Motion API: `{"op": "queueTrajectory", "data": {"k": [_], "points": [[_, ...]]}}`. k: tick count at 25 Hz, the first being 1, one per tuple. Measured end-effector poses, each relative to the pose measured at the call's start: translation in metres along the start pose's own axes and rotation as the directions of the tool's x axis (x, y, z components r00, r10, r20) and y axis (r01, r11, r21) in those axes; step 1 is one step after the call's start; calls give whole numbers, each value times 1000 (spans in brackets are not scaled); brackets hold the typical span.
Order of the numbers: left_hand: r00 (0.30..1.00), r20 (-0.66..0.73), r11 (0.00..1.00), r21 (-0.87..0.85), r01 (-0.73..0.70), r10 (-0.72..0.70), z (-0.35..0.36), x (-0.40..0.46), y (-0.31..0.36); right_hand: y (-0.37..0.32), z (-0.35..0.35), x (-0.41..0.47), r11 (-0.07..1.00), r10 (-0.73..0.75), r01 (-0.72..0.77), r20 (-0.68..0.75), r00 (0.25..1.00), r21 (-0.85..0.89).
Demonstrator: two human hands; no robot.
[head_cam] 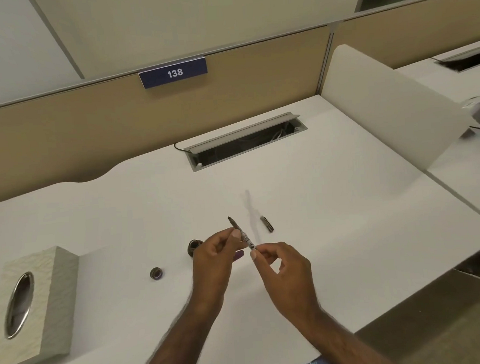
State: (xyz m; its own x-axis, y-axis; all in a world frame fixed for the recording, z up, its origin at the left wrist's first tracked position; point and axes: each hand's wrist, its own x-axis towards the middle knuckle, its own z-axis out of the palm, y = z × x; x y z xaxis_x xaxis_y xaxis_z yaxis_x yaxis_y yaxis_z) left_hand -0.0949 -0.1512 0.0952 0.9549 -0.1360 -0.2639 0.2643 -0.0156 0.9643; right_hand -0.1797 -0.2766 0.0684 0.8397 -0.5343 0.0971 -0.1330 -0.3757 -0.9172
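The pen (244,237) sits above the desk (347,203), tip toward 11 o'clock. My left hand (209,256) pinches its middle and my right hand (283,266) pinches its back end. The cap (266,224) lies apart at 1 o'clock.

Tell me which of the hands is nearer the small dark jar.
Left. The left hand is just beside the jar, to its right; the right hand is farther right.

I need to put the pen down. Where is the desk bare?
Bare: between cable hatch and pen cap; also from the right hand out to the divider. Crowded: by the left hand, around the pen, small jar and lid.
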Motion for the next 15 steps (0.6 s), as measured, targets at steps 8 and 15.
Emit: {"op": "queueTrajectory", "data": {"k": [8, 15], "points": [[987, 155, 992, -115, 54, -36, 1, -9, 7, -12, -21, -2, 992, 95, -100, 65, 993, 73], [984, 176, 975, -211, 67, -29, -7, -6, 9, -16, -30, 0, 951, 215, -265, 270, 938, 161]]}}
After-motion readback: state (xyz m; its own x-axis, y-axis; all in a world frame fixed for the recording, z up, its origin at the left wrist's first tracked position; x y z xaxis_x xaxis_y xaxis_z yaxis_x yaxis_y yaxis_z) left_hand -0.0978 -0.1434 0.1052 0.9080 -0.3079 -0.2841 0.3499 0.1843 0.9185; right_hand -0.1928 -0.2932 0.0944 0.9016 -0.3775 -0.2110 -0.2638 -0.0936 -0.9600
